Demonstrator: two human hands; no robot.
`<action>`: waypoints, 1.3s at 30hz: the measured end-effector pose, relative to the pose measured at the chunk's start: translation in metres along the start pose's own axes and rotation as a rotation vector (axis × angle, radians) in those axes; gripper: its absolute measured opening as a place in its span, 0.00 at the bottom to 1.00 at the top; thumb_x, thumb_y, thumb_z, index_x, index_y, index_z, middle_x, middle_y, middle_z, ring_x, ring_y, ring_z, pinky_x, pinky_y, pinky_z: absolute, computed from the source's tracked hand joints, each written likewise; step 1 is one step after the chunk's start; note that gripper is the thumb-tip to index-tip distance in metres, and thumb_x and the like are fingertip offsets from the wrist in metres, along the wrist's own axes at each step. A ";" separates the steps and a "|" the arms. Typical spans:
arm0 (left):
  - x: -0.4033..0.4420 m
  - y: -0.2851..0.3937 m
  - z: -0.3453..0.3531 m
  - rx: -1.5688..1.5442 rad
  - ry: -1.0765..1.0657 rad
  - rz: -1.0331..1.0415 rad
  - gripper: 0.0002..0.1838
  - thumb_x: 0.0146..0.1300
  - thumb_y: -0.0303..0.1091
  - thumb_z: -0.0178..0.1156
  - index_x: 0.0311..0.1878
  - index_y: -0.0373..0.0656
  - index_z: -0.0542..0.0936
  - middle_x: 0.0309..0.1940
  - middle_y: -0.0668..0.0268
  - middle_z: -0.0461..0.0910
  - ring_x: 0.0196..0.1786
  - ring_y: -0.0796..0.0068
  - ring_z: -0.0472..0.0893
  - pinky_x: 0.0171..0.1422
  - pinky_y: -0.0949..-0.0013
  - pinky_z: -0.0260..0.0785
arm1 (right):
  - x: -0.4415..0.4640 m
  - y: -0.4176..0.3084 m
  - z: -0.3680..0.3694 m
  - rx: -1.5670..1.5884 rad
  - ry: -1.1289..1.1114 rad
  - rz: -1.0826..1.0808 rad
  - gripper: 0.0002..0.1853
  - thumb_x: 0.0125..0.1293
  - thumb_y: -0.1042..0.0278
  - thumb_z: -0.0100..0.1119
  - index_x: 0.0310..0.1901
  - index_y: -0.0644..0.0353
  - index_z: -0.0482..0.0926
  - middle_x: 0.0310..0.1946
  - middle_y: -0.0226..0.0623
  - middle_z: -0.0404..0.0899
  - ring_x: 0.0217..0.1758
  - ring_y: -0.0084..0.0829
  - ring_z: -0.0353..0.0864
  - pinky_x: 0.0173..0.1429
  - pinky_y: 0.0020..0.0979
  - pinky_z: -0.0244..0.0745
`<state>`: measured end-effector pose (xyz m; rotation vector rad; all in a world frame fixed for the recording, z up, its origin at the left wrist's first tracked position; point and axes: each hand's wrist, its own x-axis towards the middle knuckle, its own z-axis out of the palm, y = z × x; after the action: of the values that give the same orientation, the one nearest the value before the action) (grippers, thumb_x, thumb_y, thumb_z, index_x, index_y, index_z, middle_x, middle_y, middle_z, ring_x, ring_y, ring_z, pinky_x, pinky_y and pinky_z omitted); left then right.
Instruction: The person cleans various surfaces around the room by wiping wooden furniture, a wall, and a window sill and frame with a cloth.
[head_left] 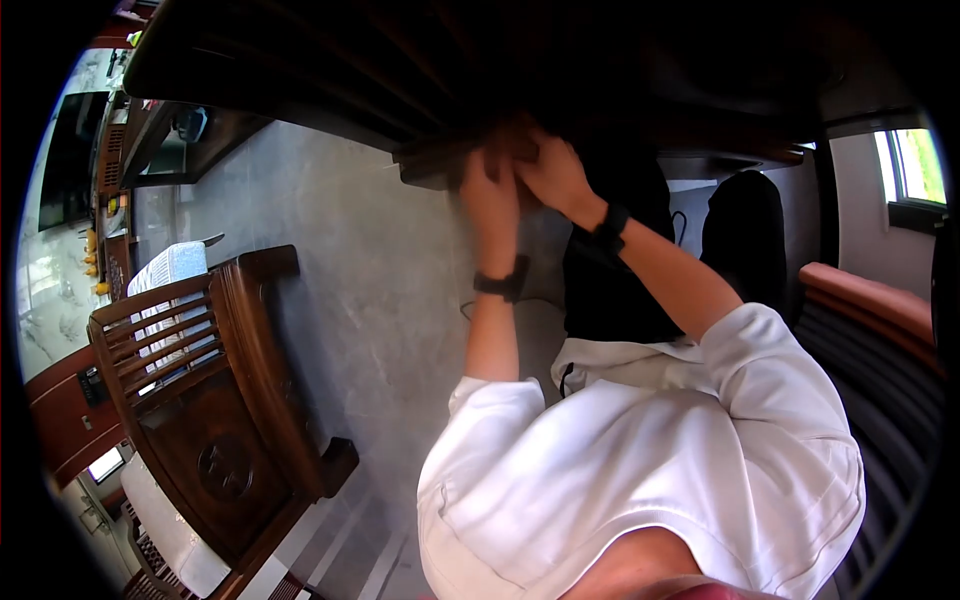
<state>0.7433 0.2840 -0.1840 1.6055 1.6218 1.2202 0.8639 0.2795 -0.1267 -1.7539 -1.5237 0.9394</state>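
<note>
My left hand [489, 196] and my right hand [555, 172] are close together at the lower edge of a large dark wooden piece of furniture [425, 168]. Both look closed, with fingertips meeting around something brownish in deep shadow, too dark and blurred to make out. The right hand's fingers curl toward the left hand. Dark bands circle both wrists, below white sleeves.
A carved wooden chair [215, 420] with a light blue cloth [170, 275] stands at the left on the grey floor [370, 300]. My dark-clad legs [615, 270] are below the furniture. A reddish-orange cushion [865, 300] and a window [915, 165] are at the right.
</note>
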 end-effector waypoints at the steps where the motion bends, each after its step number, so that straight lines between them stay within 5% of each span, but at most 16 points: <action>1: -0.006 -0.005 0.000 -0.003 -0.003 0.014 0.15 0.67 0.35 0.62 0.52 0.37 0.79 0.40 0.51 0.85 0.42 0.54 0.84 0.48 0.62 0.75 | -0.005 0.006 0.002 0.007 0.001 -0.004 0.33 0.61 0.63 0.65 0.67 0.65 0.71 0.46 0.58 0.83 0.51 0.54 0.84 0.54 0.42 0.81; 6: -0.027 -0.002 -0.017 -0.120 0.113 -0.033 0.14 0.67 0.32 0.62 0.52 0.35 0.79 0.39 0.56 0.85 0.41 0.65 0.83 0.49 0.65 0.75 | -0.011 0.029 0.035 -0.048 0.025 -0.244 0.39 0.60 0.66 0.64 0.74 0.61 0.63 0.47 0.57 0.83 0.49 0.54 0.84 0.54 0.43 0.81; 12: -0.007 -0.007 -0.024 -0.074 0.180 0.013 0.15 0.67 0.31 0.62 0.53 0.35 0.78 0.37 0.59 0.85 0.39 0.67 0.82 0.49 0.66 0.74 | 0.012 0.020 0.057 -0.033 0.057 -0.176 0.44 0.59 0.63 0.64 0.76 0.62 0.56 0.51 0.57 0.81 0.51 0.54 0.83 0.56 0.43 0.79; 21: 0.027 -0.020 -0.026 0.058 0.144 0.078 0.15 0.67 0.33 0.63 0.53 0.36 0.80 0.37 0.56 0.85 0.39 0.62 0.82 0.47 0.64 0.74 | 0.036 0.009 0.068 0.075 0.007 -0.024 0.32 0.64 0.50 0.62 0.66 0.59 0.71 0.49 0.51 0.83 0.49 0.52 0.84 0.51 0.44 0.81; 27: 0.007 -0.030 -0.015 0.074 0.125 -0.026 0.15 0.66 0.34 0.62 0.52 0.36 0.79 0.37 0.53 0.85 0.39 0.57 0.83 0.46 0.61 0.75 | 0.024 0.012 0.061 -0.264 0.215 -0.168 0.29 0.65 0.50 0.62 0.62 0.58 0.75 0.41 0.48 0.86 0.38 0.51 0.86 0.43 0.46 0.83; 30: -0.015 -0.024 -0.012 -0.010 0.093 -0.081 0.14 0.66 0.32 0.62 0.51 0.35 0.79 0.35 0.55 0.84 0.37 0.60 0.82 0.46 0.62 0.74 | 0.005 0.004 0.043 -0.381 -0.060 0.015 0.28 0.63 0.53 0.62 0.63 0.57 0.75 0.40 0.49 0.86 0.37 0.51 0.85 0.45 0.45 0.82; 33: -0.029 -0.028 -0.016 0.069 0.100 -0.004 0.14 0.65 0.29 0.61 0.52 0.35 0.78 0.32 0.59 0.83 0.35 0.67 0.79 0.45 0.65 0.74 | -0.006 0.026 0.051 -0.324 -0.014 -0.096 0.29 0.60 0.57 0.64 0.64 0.55 0.75 0.39 0.49 0.86 0.38 0.50 0.85 0.46 0.45 0.82; 39: -0.027 -0.017 -0.032 -0.128 0.171 -0.075 0.15 0.65 0.27 0.61 0.54 0.34 0.77 0.39 0.58 0.85 0.42 0.63 0.82 0.50 0.64 0.74 | -0.001 0.004 0.056 -0.097 0.119 -0.367 0.33 0.55 0.63 0.66 0.66 0.53 0.73 0.41 0.47 0.85 0.42 0.49 0.85 0.46 0.45 0.82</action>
<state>0.7109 0.2528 -0.1904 1.3818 1.6545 1.4248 0.8188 0.2785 -0.1609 -1.4921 -1.7580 0.5765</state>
